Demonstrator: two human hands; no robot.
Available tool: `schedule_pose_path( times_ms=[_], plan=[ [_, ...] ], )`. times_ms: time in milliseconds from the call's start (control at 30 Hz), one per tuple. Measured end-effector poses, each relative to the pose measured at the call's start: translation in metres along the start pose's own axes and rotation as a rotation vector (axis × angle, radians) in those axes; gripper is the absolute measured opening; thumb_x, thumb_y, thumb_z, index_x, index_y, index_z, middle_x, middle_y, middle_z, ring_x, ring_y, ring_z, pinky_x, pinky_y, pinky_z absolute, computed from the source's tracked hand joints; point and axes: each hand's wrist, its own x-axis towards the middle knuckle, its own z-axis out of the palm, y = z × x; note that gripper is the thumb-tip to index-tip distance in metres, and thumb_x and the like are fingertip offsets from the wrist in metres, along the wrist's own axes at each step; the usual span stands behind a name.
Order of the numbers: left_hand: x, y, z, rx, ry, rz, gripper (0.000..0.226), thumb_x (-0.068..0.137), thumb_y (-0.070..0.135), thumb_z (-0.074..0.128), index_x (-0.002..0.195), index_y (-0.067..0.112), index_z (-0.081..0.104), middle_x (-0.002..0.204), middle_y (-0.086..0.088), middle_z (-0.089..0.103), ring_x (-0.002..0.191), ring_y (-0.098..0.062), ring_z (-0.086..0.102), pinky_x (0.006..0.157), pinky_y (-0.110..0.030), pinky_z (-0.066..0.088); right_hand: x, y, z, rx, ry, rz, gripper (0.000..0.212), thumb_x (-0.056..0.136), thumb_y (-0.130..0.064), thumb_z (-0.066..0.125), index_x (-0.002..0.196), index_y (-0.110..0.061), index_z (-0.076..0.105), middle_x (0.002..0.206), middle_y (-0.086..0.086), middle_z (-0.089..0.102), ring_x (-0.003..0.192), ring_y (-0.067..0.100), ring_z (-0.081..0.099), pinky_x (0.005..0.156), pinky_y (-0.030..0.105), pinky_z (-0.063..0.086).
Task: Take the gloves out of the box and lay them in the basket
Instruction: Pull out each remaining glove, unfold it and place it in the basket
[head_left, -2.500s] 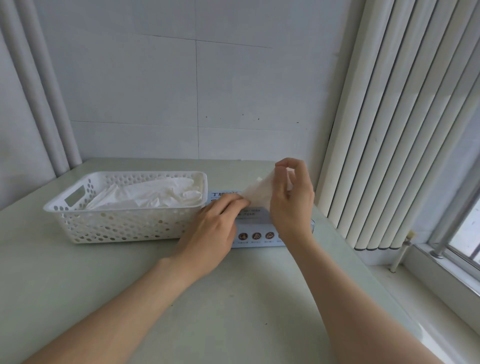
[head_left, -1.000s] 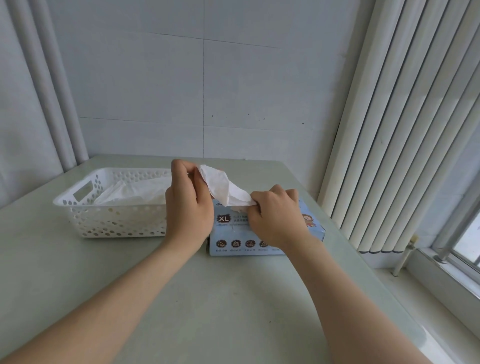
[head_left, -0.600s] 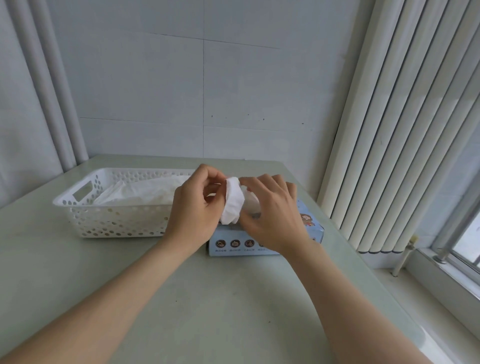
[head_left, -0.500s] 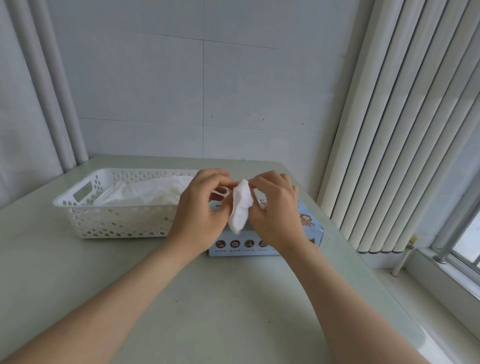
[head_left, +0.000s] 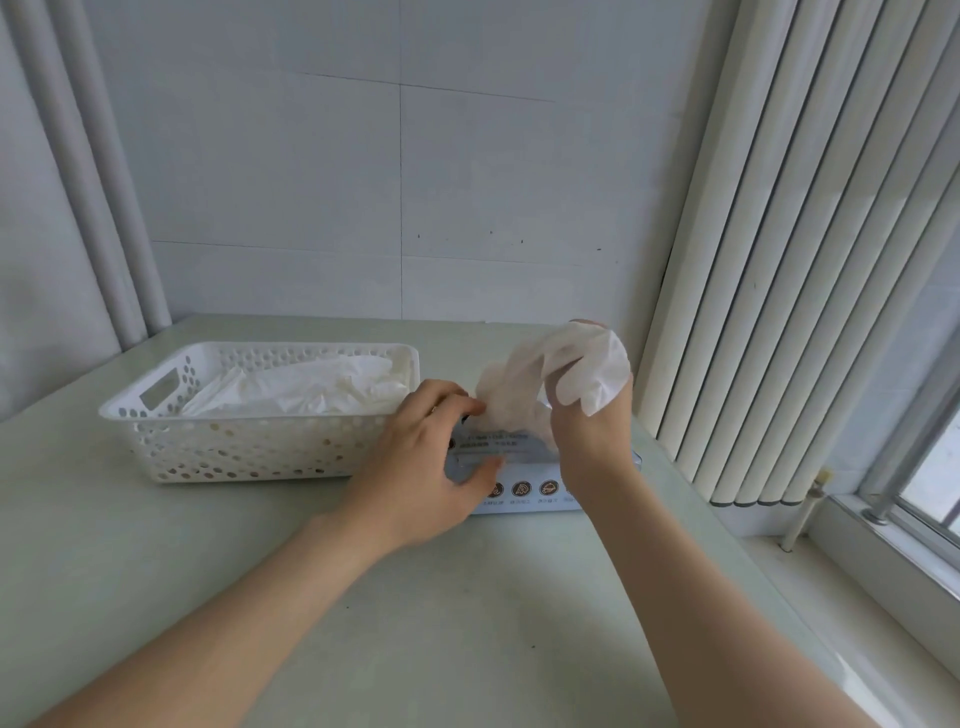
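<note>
A white glove (head_left: 566, 374) is bunched in the right hand (head_left: 592, 436), whose fingers are curled tight around it; its lower end trails down to the box (head_left: 524, 493) directly beneath that hand. The left hand (head_left: 415, 467) grips the box, fingers bent over its top, thumb along the front edge. Just left of that hand stands the basket (head_left: 234, 447), holding more gloves (head_left: 311, 389). Everything rests on a table (head_left: 415, 623), with blinds (head_left: 779, 260) beyond the right hand.
</note>
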Motion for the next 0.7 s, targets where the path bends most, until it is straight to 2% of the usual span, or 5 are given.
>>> schedule_pose_path(
  times_ms=[100,300,433,567,700],
  plan=[
    [-0.001,0.001,0.004,0.119,-0.055,0.001,0.055,0.097,0.054,0.059,0.141,0.021,0.058,0.139,0.013,0.046,0.128,-0.011,0.047,0.107,-0.03,0.046,0.003,-0.008,-0.003,0.05,0.041,-0.003,0.022,0.069,-0.016,0.04,0.085,-0.021,0.053,0.073,-0.015,0.051,0.067,0.003,0.05,0.065,0.018,0.047],
    [-0.002,0.011,0.005,0.062,-0.002,0.013,0.053,0.097,0.041,0.066,0.139,0.022,0.039,0.136,0.007,0.039,0.111,-0.016,0.054,0.091,-0.032,0.053,0.003,-0.004,-0.005,0.075,0.005,-0.113,0.026,0.084,-0.018,0.049,0.092,0.006,0.056,0.081,0.026,0.057,0.077,0.041,0.062,0.078,0.055,0.061],
    [-0.003,0.014,0.005,0.132,-0.06,0.116,0.061,0.102,0.036,0.057,0.156,0.042,0.028,0.163,0.004,0.016,0.122,-0.022,0.053,0.097,-0.041,0.056,0.0,-0.009,-0.001,0.039,0.003,0.031,0.016,0.073,-0.012,0.046,0.074,0.004,0.048,0.07,0.017,0.055,0.066,0.03,0.057,0.07,0.044,0.057],
    [-0.002,0.009,0.009,0.247,-0.112,0.093,0.054,0.105,0.046,0.041,0.158,0.042,0.03,0.169,0.001,0.014,0.132,-0.026,0.05,0.109,-0.044,0.048,0.0,-0.01,0.001,0.07,0.104,0.231,0.011,0.066,-0.022,0.047,0.073,-0.029,0.042,0.071,-0.006,0.045,0.057,0.018,0.044,0.056,0.027,0.04],
    [0.0,0.009,0.009,0.316,-0.145,0.033,0.053,0.106,0.052,0.038,0.153,0.03,0.044,0.159,0.001,0.027,0.138,-0.023,0.044,0.113,-0.037,0.041,0.009,-0.008,-0.009,0.048,0.21,0.194,0.008,0.078,-0.016,0.046,0.078,-0.009,0.05,0.068,-0.002,0.049,0.063,0.021,0.041,0.062,0.034,0.041]
  ],
)
